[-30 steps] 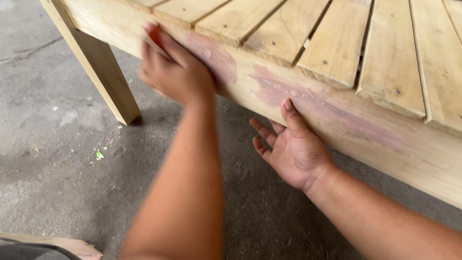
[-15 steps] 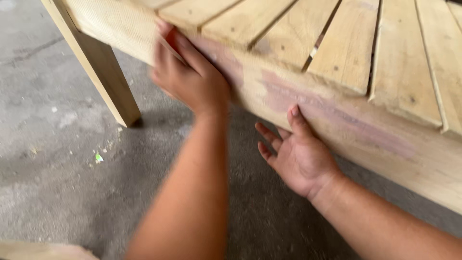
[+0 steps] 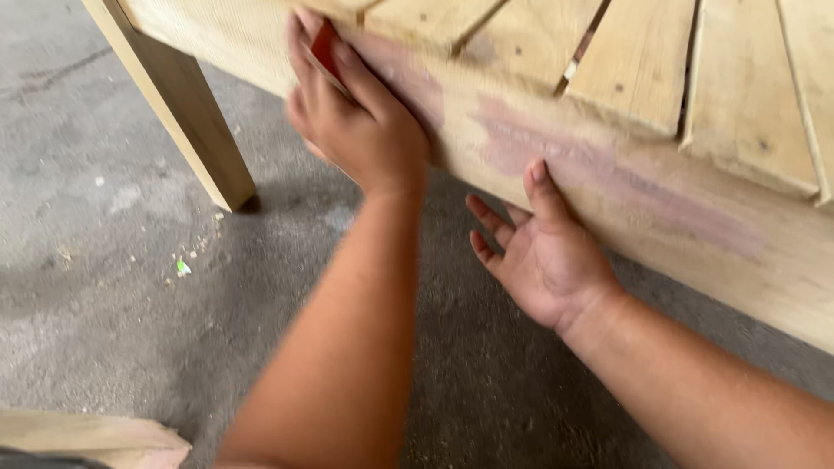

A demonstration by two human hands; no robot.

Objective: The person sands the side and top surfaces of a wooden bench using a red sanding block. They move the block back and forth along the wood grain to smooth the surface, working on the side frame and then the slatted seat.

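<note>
While left hand (image 3: 360, 122) presses what looks like red sandpaper (image 3: 325, 48) on wooden frame (image 3: 608, 187), right hand (image 3: 543, 252) spread beneath

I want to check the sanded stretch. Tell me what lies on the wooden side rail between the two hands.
Head view: between the left hand, pressing red sandpaper, and the right hand lies only bare side rail with a pinkish smear.
</note>
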